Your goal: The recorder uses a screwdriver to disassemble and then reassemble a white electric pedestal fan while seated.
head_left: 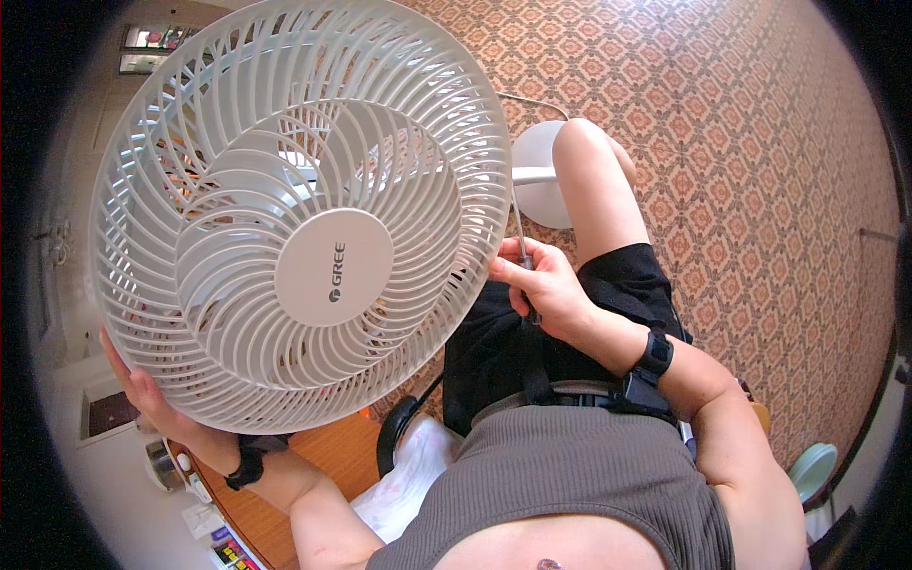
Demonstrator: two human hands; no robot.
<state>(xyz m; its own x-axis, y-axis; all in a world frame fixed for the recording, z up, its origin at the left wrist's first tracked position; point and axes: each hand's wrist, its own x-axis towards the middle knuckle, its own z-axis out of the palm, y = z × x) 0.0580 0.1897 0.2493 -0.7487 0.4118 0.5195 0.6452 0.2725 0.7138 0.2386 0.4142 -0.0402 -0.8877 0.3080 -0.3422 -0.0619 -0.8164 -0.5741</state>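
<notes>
A white electric fan fills the upper left, its round slatted front grille with a plain centre disc facing me. My left hand grips the grille's lower left rim; some of its fingers are hidden behind the rim. Beside the grille's right edge, my right hand is closed round a screwdriver. The screwdriver's thin metal shaft points up and away from me, alongside the rim, and part of its dark handle shows below the fingers. I cannot tell whether the tip touches anything. Some of my right fingertips are at the rim.
The fan's white pole and round base are beyond my right hand, partly behind my knee. A wooden table with a white plastic bag is at the lower left. Patterned tiles cover the floor.
</notes>
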